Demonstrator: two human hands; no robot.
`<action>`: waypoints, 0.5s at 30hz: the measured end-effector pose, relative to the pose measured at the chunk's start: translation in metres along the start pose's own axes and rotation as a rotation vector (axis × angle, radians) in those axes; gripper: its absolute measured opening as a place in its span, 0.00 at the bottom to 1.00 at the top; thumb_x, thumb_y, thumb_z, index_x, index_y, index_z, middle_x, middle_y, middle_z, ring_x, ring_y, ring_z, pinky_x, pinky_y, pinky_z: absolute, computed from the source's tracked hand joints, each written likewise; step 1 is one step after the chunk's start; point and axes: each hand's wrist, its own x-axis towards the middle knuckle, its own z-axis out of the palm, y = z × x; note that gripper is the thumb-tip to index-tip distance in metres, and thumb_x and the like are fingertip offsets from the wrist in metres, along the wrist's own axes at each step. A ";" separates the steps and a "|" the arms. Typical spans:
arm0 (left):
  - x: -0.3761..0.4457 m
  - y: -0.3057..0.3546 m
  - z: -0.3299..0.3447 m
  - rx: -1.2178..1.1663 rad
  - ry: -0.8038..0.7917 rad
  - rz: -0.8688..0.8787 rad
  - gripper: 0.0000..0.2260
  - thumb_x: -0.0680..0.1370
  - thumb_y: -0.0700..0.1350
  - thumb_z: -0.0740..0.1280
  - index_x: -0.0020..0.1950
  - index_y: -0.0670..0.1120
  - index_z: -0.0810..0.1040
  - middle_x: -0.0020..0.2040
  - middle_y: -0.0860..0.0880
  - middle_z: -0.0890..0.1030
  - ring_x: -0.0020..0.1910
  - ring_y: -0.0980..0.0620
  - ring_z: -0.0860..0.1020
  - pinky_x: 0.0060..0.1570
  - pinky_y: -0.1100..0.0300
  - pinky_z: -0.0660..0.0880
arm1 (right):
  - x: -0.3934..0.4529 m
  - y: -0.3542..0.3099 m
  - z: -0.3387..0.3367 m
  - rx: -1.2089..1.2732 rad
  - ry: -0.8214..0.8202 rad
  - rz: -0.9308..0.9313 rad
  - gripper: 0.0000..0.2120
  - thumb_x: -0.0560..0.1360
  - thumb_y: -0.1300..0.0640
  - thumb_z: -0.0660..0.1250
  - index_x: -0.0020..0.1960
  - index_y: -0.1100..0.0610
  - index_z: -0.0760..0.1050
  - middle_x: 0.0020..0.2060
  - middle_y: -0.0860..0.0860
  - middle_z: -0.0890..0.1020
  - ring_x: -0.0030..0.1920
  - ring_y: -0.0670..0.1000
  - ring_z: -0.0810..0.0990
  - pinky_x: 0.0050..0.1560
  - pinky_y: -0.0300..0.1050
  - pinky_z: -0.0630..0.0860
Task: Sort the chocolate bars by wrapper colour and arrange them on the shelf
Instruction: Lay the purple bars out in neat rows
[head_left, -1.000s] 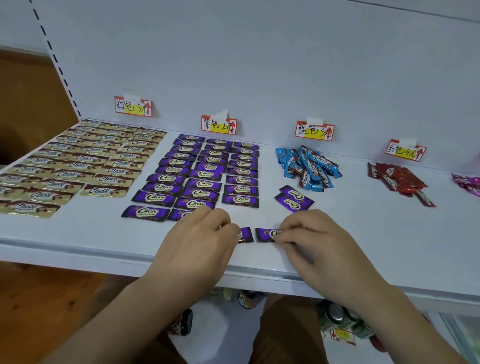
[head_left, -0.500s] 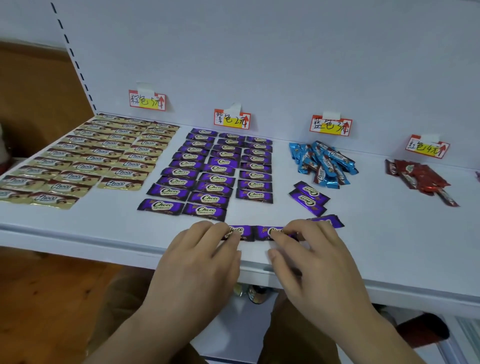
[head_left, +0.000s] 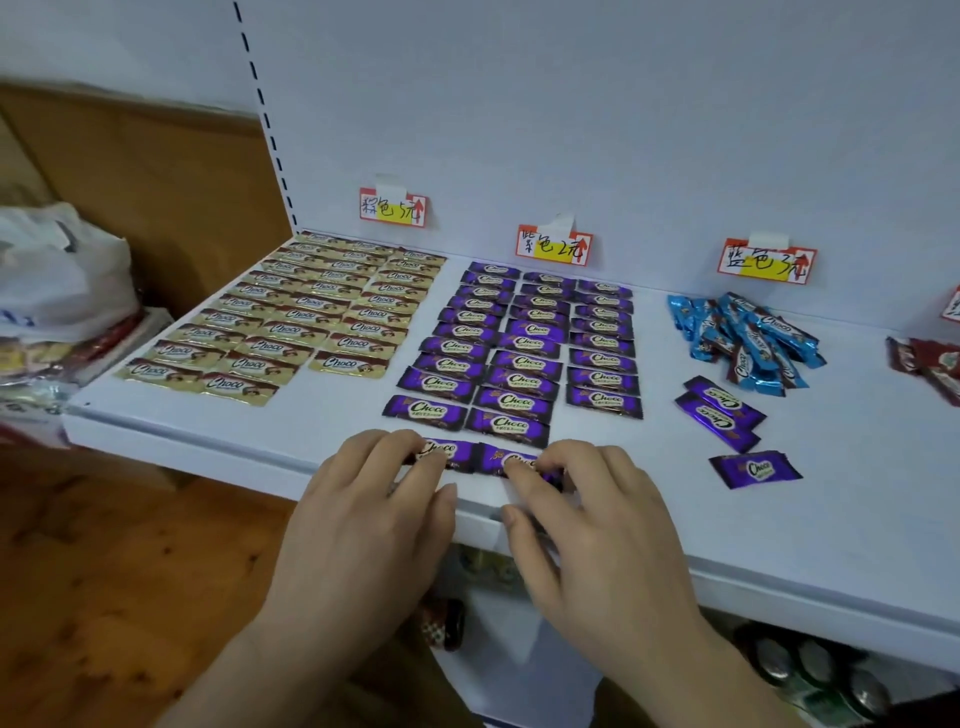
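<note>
Near the shelf (head_left: 675, 525) edge, left hand (head_left: 363, 525) and right hand (head_left: 592, 535) each pinch a purple bar (head_left: 470, 454) with curled fingers.

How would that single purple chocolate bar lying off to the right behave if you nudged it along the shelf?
The lone purple bar would probably slide easily: its wrapper looks glossy and the white shelf looks smooth. It lies flat, so rolling or tipping seems unlikely. It looks small and thin, so likely light, and a nudge might spin it askew.

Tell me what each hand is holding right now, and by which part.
The left hand pinches one purple bar at its left end; the right hand pinches the neighbouring purple bar at its right end. Both bars lie on the shelf.
</note>
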 end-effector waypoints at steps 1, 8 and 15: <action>0.000 -0.003 0.001 0.004 0.016 -0.009 0.20 0.83 0.54 0.58 0.62 0.46 0.85 0.59 0.47 0.84 0.59 0.47 0.80 0.56 0.50 0.80 | 0.002 -0.002 0.002 0.001 0.002 0.000 0.19 0.82 0.43 0.59 0.64 0.50 0.81 0.56 0.49 0.78 0.56 0.51 0.76 0.45 0.47 0.77; -0.002 -0.016 0.011 -0.005 0.018 -0.036 0.20 0.84 0.55 0.59 0.65 0.47 0.83 0.61 0.46 0.83 0.62 0.47 0.80 0.57 0.52 0.80 | 0.008 -0.011 0.011 -0.010 0.006 0.000 0.21 0.83 0.41 0.56 0.66 0.49 0.80 0.58 0.50 0.78 0.58 0.51 0.75 0.45 0.46 0.75; -0.001 -0.018 0.015 -0.013 -0.004 -0.053 0.22 0.82 0.57 0.59 0.65 0.48 0.82 0.63 0.47 0.82 0.64 0.47 0.79 0.57 0.50 0.80 | 0.009 -0.011 0.013 -0.008 0.016 -0.014 0.20 0.83 0.42 0.57 0.66 0.50 0.79 0.58 0.50 0.78 0.58 0.51 0.76 0.45 0.47 0.78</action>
